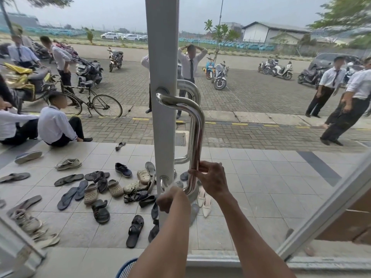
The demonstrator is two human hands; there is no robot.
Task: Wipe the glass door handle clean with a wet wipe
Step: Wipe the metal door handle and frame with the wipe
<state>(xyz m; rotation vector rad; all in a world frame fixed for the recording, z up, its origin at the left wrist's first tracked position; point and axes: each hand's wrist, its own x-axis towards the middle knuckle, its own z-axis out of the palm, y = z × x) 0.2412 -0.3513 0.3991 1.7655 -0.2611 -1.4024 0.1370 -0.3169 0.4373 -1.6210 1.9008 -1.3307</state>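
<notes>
A polished steel door handle [197,127] curves out from the white door frame [162,57] and runs down to a lower mount. My right hand [210,180] grips the handle's lower straight part, fingers wrapped around the bar. My left hand [172,199] is at the handle's bottom bend, closed on a thin whitish wet wipe [173,185] pressed against the lower mount. A matching handle [190,93] shows on the far side of the glass.
Through the glass lie several sandals and shoes [100,189] on the tiled porch. People in white shirts sit [56,125] and stand [190,63] outside among parked motorbikes and a bicycle [94,101]. A blue mesh basket rim [126,267] is near my left arm.
</notes>
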